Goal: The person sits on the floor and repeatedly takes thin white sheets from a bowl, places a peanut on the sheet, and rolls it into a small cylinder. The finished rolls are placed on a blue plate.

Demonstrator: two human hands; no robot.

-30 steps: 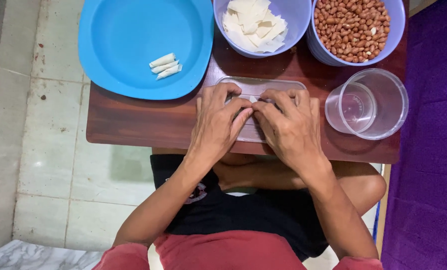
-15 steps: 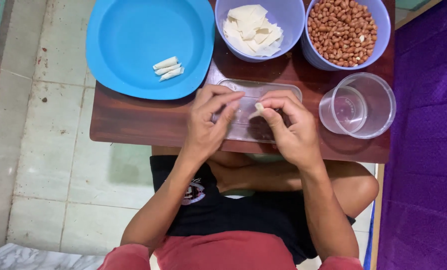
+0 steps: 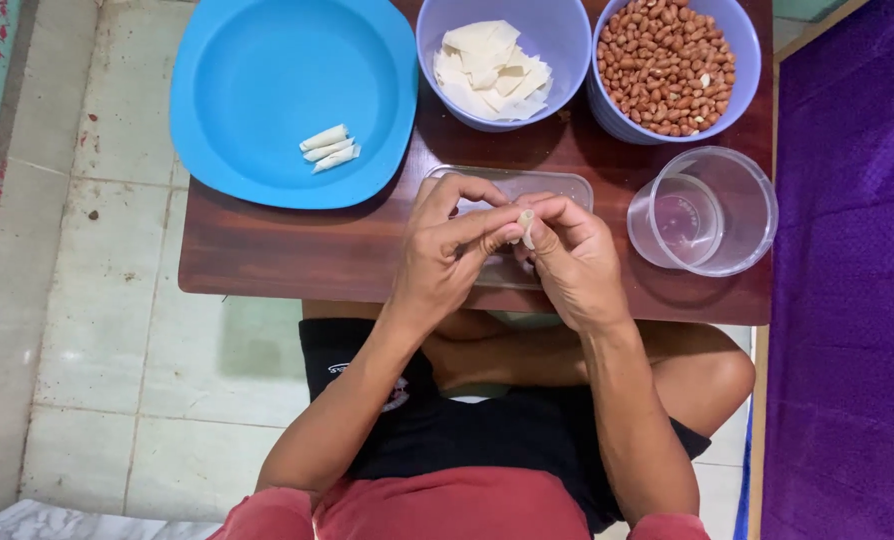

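Note:
My left hand (image 3: 452,250) and my right hand (image 3: 572,260) meet above a clear rectangular tray (image 3: 567,186) on a low wooden table (image 3: 287,250). Between their fingertips both pinch a small pale rolled wrapper (image 3: 527,226), held just off the tray. Three finished pale rolls (image 3: 329,149) lie side by side on a blue plate (image 3: 267,80) at the back left. A purple bowl holds square white wrappers (image 3: 491,68); another purple bowl beside it holds peanuts (image 3: 667,62).
A clear round plastic container (image 3: 712,212) with a little water stands at the table's right end. Purple cloth (image 3: 852,300) covers the floor on the right; pale tiles (image 3: 97,330) lie on the left. My crossed legs sit under the table's near edge.
Both hands were flat on the clear tray, pressing and rolling. They have lifted, and the fingertips now pinch the small roll above it.

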